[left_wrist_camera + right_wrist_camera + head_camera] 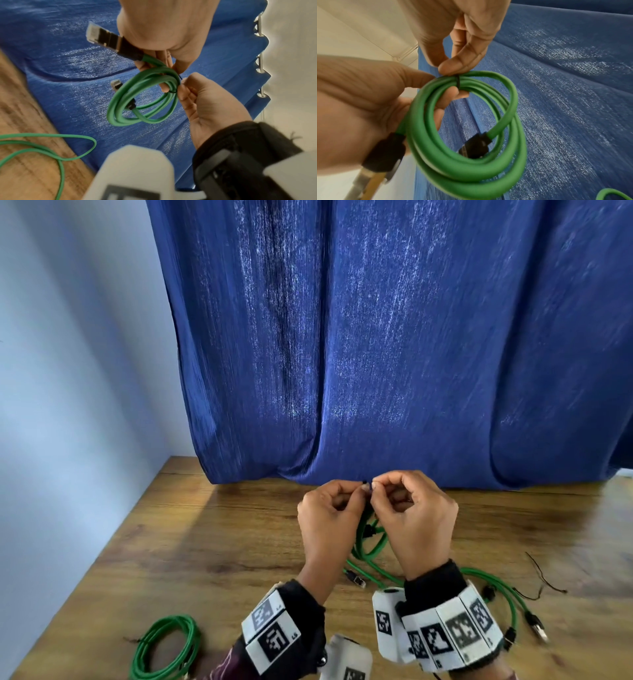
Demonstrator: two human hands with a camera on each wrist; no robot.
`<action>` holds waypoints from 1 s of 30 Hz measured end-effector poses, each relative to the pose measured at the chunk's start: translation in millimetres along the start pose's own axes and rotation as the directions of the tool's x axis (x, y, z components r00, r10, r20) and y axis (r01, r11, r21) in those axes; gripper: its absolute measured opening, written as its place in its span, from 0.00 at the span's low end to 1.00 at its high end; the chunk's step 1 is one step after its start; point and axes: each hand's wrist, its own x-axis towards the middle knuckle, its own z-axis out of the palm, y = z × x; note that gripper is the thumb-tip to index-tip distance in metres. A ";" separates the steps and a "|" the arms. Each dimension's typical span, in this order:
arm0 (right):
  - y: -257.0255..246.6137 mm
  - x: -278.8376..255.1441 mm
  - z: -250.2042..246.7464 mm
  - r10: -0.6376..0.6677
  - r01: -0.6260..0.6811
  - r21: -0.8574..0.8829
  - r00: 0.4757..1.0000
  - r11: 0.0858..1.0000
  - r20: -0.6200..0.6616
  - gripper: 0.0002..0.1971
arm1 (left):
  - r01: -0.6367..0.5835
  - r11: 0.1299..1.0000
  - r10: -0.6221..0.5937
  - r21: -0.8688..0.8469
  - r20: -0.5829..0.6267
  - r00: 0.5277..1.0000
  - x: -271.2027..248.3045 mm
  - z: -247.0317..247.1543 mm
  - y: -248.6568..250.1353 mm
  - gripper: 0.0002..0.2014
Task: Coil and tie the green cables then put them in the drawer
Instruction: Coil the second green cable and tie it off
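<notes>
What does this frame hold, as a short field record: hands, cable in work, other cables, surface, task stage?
left hand: pinches the black tie at the top of the coil
right hand: pinches the same tie, coil hanging below
held coil: green, several loops, black connectors, lifted off the table
tied coil: green, lying near left on the wooden table
loose cables: green, uncoiled, near right
spare ties: thin dark strands, right
backdrop: blue curtain
drawer: not in view
stage: tying the held coil
</notes>
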 end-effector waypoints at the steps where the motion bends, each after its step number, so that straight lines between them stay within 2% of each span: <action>1: -0.5 -0.6 0.1 0.001 -0.001 0.009 1.000 1.000 -0.012 0.01 | 0.016 1.000 -0.017 -0.016 -0.010 1.000 1.1 -0.3 0.1 0.04; 8: -0.2 1.1 1.6 -0.022 0.022 -0.014 1.000 1.000 0.023 0.03 | 0.074 0.994 -0.074 -0.077 -0.001 0.997 2.8 -2.6 -0.6 0.04; 17: -0.1 2.5 2.6 -0.057 0.059 -0.034 0.997 0.998 0.054 0.03 | 0.018 0.999 -0.019 -0.044 -0.023 1.000 1.7 -4.5 -0.5 0.03; 30: -0.2 1.3 4.1 -0.017 0.017 -0.003 0.999 1.000 0.034 0.02 | -0.055 0.996 0.057 0.075 -0.034 0.998 1.0 -4.1 -2.1 0.03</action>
